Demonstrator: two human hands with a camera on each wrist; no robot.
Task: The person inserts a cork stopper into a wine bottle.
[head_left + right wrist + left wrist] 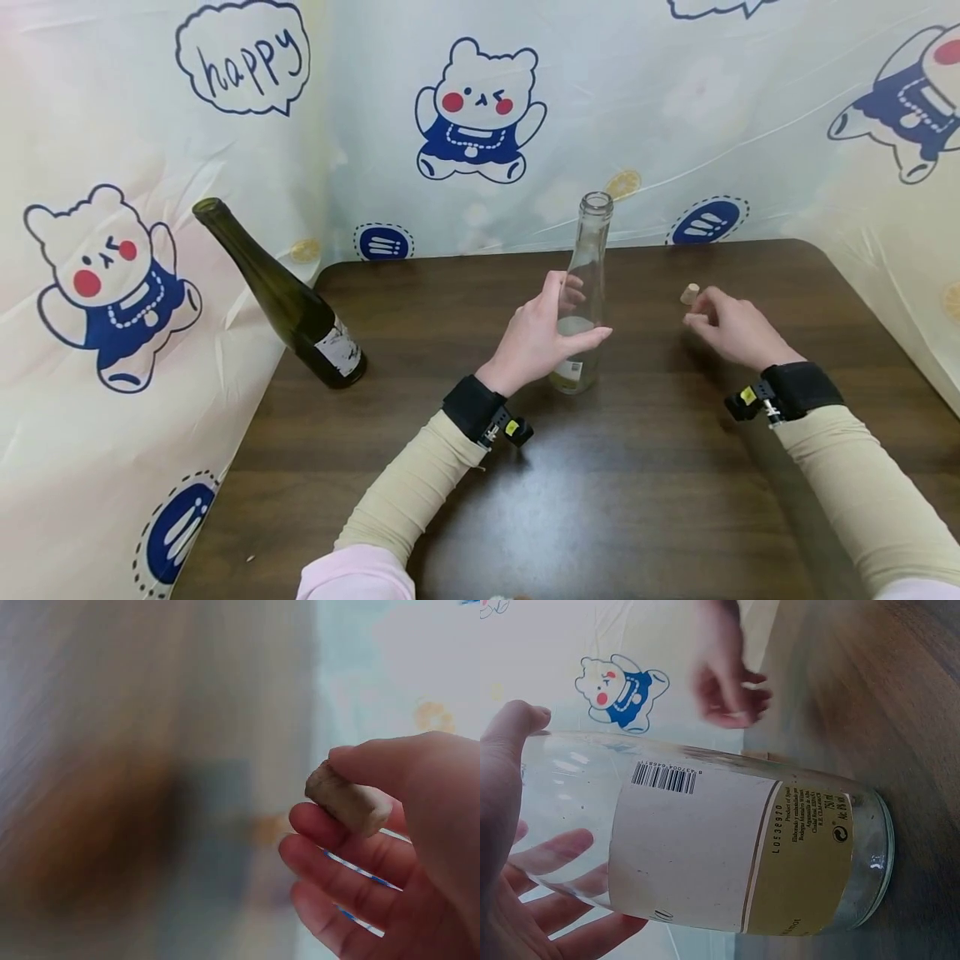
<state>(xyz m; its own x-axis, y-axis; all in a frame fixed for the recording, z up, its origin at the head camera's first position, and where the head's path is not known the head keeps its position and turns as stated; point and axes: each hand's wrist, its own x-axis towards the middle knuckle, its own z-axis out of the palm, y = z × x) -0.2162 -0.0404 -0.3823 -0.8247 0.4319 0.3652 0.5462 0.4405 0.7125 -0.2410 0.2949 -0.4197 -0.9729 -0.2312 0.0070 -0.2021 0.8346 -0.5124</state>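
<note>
A clear glass bottle [592,250] stands upright on the table, its mouth uncovered. My left hand [528,337] grips its body, thumb on the near side and fingers round the far side. In the left wrist view the bottle's label [690,832], white and gold with a barcode, faces the camera. Off to the right, my right hand [738,329] holds a small cork [690,293] above the table. The right wrist view shows the cork [349,801] pinched between thumb and index finger, the other fingers loosely bent.
A dark green bottle [292,308] with a white label stands at the table's left side. Behind the brown wooden table [600,500] hangs a curtain [637,108] printed with cartoon bears. A tiny pale speck [251,558] lies at the front left.
</note>
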